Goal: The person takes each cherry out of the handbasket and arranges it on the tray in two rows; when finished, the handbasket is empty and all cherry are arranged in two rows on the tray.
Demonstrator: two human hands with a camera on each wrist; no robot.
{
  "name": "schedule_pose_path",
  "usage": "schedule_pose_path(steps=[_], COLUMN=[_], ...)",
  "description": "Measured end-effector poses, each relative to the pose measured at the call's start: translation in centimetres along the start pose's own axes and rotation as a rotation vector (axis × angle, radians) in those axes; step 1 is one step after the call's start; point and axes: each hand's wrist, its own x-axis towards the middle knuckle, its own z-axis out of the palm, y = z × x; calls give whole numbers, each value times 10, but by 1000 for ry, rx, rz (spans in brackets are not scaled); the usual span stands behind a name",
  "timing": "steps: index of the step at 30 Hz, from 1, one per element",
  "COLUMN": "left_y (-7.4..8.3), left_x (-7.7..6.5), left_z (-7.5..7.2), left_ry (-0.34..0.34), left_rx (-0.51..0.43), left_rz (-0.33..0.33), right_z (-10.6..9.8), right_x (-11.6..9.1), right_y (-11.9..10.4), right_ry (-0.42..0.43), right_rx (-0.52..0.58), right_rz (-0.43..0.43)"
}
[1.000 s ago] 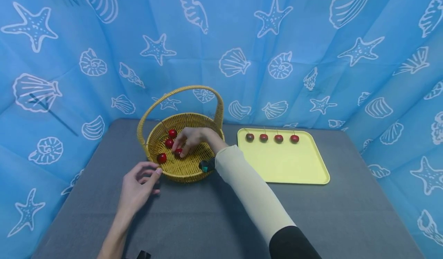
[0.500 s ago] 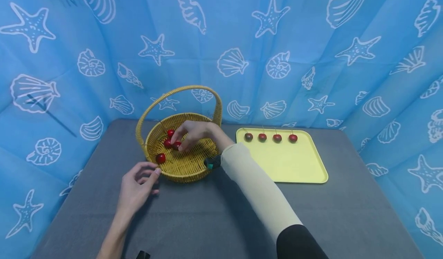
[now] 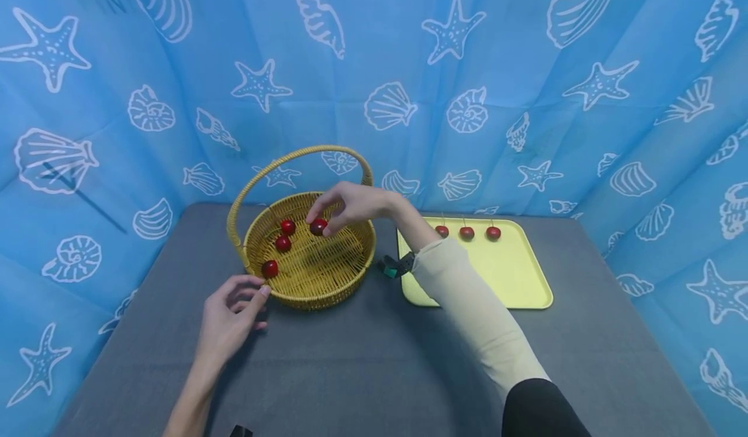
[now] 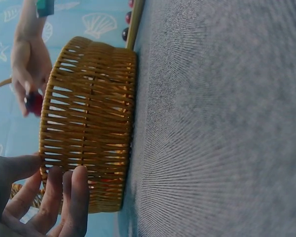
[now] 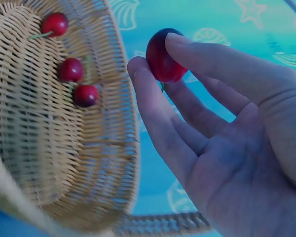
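My right hand [image 3: 359, 203] pinches a dark red cherry [image 3: 318, 227] between thumb and fingers, above the wicker basket [image 3: 315, 297]. In the right wrist view, a short green stem hangs beneath the held cherry [image 5: 165, 57]. Three more cherries lie inside the basket's left half: an upper one [image 3: 288, 226], a middle one [image 3: 283, 243] and a lower one [image 3: 269, 269]. At the basket's front-left rim, my left hand [image 3: 230, 320] grips the edge. The left wrist view has its thumb at the rim and its fingers [image 4: 79, 197] against the woven outer wall.
A yellow tray [image 3: 502, 274] lies right of the basket, with three cherries [image 3: 466, 234] visible along its back edge. My right forearm covers its left part. The tall basket handle [image 3: 292, 156] arches over the back. Behind the grey tabletop [image 3: 350, 372] hangs a blue shell-patterned curtain [image 3: 374, 54].
The right hand has lifted a cherry off the basket floor and moved up and to the right with it. Its forearm now hides the tray's leftmost cherry. The left hand stays at the rim.
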Motion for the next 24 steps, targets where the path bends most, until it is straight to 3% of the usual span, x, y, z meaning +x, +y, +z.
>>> schedule_pose_path(steps=[7,13,19,24], left_y=[-1,0,-1,-1], left_x=[0,0,-2,-1], left_z=[-1,-1,-1,-1], left_ry=[-4,-6,-3,2], left_rx=[-1,-5,-26,-26], left_rz=[1,-4,27,24], right_z=[-15,-26,-33,-31], right_x=[-40,-79,-117,-143], right_y=[-3,3,22,45], right_ry=[15,139,239,278], right_rx=[58,33,-22,-40], right_rz=[-6,23,47,155])
